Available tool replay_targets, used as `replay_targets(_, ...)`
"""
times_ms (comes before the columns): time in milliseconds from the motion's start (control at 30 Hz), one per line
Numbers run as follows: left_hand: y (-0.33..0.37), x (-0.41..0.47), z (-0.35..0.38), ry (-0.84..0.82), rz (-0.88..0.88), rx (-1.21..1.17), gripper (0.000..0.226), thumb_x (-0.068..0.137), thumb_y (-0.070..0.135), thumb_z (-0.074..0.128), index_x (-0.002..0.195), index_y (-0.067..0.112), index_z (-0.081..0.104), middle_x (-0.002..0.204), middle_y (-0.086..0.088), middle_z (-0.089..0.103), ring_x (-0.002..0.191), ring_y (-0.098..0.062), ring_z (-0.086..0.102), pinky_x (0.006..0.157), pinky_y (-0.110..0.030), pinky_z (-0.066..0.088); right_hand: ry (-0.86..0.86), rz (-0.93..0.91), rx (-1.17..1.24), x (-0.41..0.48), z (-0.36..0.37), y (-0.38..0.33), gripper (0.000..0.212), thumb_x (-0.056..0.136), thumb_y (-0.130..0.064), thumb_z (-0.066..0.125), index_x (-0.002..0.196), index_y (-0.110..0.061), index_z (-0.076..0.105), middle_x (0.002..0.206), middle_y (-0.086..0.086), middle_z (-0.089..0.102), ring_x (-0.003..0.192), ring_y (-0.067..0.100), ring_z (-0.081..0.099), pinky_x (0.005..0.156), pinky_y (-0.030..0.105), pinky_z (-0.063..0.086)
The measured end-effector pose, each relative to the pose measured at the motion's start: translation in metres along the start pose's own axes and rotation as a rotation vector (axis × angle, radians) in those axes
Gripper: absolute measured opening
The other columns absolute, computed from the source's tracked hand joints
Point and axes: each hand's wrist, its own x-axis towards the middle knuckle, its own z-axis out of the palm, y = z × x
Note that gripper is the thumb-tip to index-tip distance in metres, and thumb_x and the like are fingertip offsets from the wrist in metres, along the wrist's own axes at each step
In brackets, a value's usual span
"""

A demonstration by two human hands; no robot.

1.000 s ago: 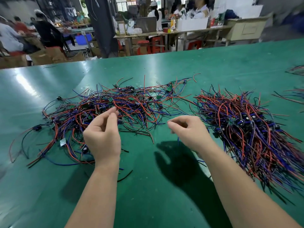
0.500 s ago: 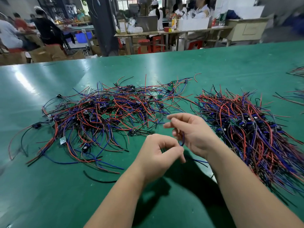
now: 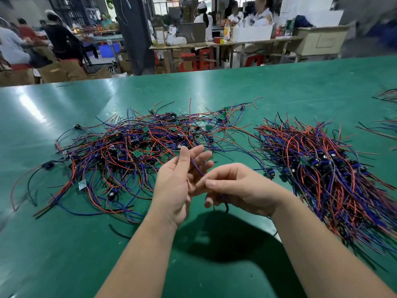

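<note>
— Above the counter (image 3: 64, 254), what holds the purple wire (image 3: 196, 167)?
— Right grip (image 3: 242, 188) pinches its lower end; left grip (image 3: 178, 186) is flat-fingered, the wire lying across it.
— Around them?
— Loose tangle (image 3: 129, 151) behind the left grip, partly hidden by its fingers; combed bundle (image 3: 333, 168) lies apart at right

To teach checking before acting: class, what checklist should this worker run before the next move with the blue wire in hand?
1. Right hand pinches the blue wire: ok.
2. Wire lies against the straight fingers of the left hand: ok.
3. Wire free of the tangled pile: cannot tell, its lower end is hidden under the right hand.
4. Aligned pile lies to the right, apart from both hands: ok.
5. Component on the wire's end: cannot tell.
</note>
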Motion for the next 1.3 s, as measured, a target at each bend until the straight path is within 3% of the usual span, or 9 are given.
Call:
replay_targets(133, 0.003, 0.0, -0.002, -0.037, -0.024, -0.051, 0.035, 0.091, 0.038, 0.044, 0.095, 0.011, 0.065, 0.052, 0.008, 0.041, 0.042, -0.005, 0.039, 0.042, -0.019, 0.034, 0.129, 0.059, -0.154, -0.001, -0.001, -0.005, 0.026, 0.08, -0.035, 0.071, 0.061, -0.019, 0.062, 0.082, 0.009, 0.071, 0.075, 0.019, 0.066, 0.065, 0.024, 0.045)
replay_targets(233, 0.007, 0.0, -0.004, -0.164, -0.046, -0.121, 0.033, 0.086, 0.036, 0.046, 0.081, 0.013, 0.069, 0.051, 0.007, 0.032, 0.039, -0.006, 0.028, 0.042, -0.019, 0.029, 0.374, 0.035, -0.078, 0.004, -0.005, -0.007, 0.035, 0.073, -0.049, 0.06, 0.065, -0.016, 0.06, 0.07, 0.009, 0.066, 0.057, 0.016, 0.058, 0.057, 0.023, 0.043)
replay_targets(333, 0.005, -0.006, 0.0, -0.303, -0.082, -0.031, 0.032, 0.086, 0.036, 0.046, 0.074, 0.017, 0.069, 0.049, 0.007, 0.034, 0.037, -0.006, 0.027, 0.038, -0.018, 0.03, 0.405, -0.021, 0.058, 0.006, -0.009, -0.006, 0.036, 0.076, -0.044, 0.057, 0.082, -0.01, 0.069, 0.068, 0.003, 0.06, 0.053, 0.012, 0.05, 0.053, 0.021, 0.039)
replay_targets(500, -0.003, -0.013, 0.006, -0.451, -0.134, 0.189, 0.032, 0.086, 0.037, 0.046, 0.077, 0.017, 0.068, 0.05, 0.004, 0.045, 0.035, -0.008, 0.035, 0.039, -0.02, 0.042, 0.339, -0.198, 0.223, 0.006, -0.006, -0.008, 0.016, 0.079, -0.018, 0.06, 0.073, -0.01, 0.072, 0.05, -0.001, 0.051, 0.045, 0.008, 0.043, 0.054, 0.019, 0.038)
replay_targets(600, -0.003, -0.013, 0.004, -0.479, -0.188, 0.237, 0.033, 0.085, 0.038, 0.047, 0.078, 0.018, 0.072, 0.052, 0.001, 0.054, 0.035, -0.008, 0.045, 0.041, -0.022, 0.047, 0.426, -0.186, 0.25, 0.005, -0.011, -0.01, 0.012, 0.07, -0.012, 0.065, 0.074, -0.009, 0.076, 0.059, 0.002, 0.061, 0.045, 0.008, 0.049, 0.048, 0.016, 0.04)
replay_targets(733, -0.002, -0.011, 0.006, -0.338, -0.178, 0.292, 0.028, 0.076, 0.039, 0.06, 0.082, 0.014, 0.072, 0.07, -0.003, 0.07, 0.051, -0.013, 0.064, 0.045, -0.021, 0.05, 0.505, -0.178, 0.252, 0.007, -0.013, -0.01, 0.008, 0.067, -0.01, 0.066, 0.071, -0.007, 0.073, 0.062, 0.003, 0.065, 0.049, 0.009, 0.054, 0.047, 0.018, 0.046)
replay_targets(900, -0.001, -0.008, 0.003, -0.149, -0.112, 0.239, 0.03, 0.062, 0.035, 0.072, 0.081, 0.012, 0.071, 0.077, -0.007, 0.072, 0.064, -0.018, 0.07, 0.051, -0.023, 0.053, 0.536, -0.166, 0.226, 0.007, -0.014, -0.01, 0.008, 0.063, -0.014, 0.069, 0.066, -0.01, 0.075, 0.062, 0.001, 0.066, 0.05, 0.006, 0.056, 0.047, 0.014, 0.045)
replay_targets(1100, 0.001, -0.009, 0.003, -0.176, -0.112, 0.251, 0.034, 0.057, 0.039, 0.075, 0.08, 0.014, 0.072, 0.079, -0.006, 0.073, 0.061, -0.018, 0.069, 0.051, -0.023, 0.052, 0.554, -0.154, 0.239, 0.007, -0.013, -0.01, 0.007, 0.063, -0.014, 0.069, 0.066, -0.01, 0.073, 0.063, 0.001, 0.066, 0.049, 0.008, 0.056, 0.048, 0.016, 0.045)
replay_targets(1300, -0.006, 0.004, -0.007, 0.057, -0.07, 0.366, 0.008, 0.088, 0.017, 0.065, 0.083, 0.011, 0.069, 0.071, 0.0, 0.072, 0.059, -0.014, 0.067, 0.05, -0.023, 0.052, 0.682, -0.154, 0.155, 0.012, -0.017, -0.031, 0.008, 0.076, 0.001, 0.066, 0.079, -0.006, 0.063, 0.058, 0.001, 0.064, 0.045, 0.007, 0.056, 0.045, 0.015, 0.045)
